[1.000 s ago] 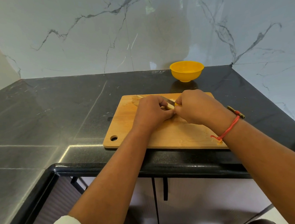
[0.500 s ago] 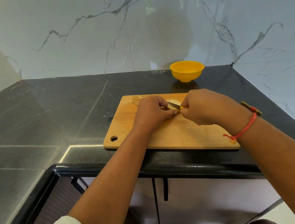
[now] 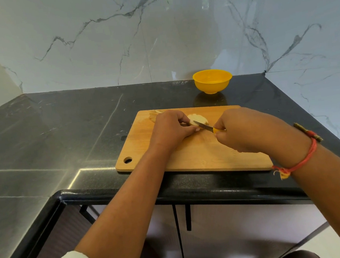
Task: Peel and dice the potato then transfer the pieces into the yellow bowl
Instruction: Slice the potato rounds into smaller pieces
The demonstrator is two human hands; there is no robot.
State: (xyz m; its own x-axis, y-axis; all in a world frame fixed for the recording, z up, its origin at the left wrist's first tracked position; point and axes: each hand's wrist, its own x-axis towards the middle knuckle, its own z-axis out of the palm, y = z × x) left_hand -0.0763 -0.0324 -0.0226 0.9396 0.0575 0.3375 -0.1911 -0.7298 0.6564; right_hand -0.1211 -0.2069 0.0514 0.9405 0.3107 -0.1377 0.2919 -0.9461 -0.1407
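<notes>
- On the board (image 3: 197,157), the potato (image 3: 198,118) was held down by the curled left grip (image 3: 170,129).
- The knife (image 3: 203,125) was clasped in the right grip (image 3: 246,131), blade at the potato.

Black counter (image 3: 63,127) — board (image 3: 187,158), yellow bowl (image 3: 212,81).

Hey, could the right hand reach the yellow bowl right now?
Probably yes: the yellow bowl stands just beyond the cutting board, with bare counter between, though the right hand grips the knife.
</notes>
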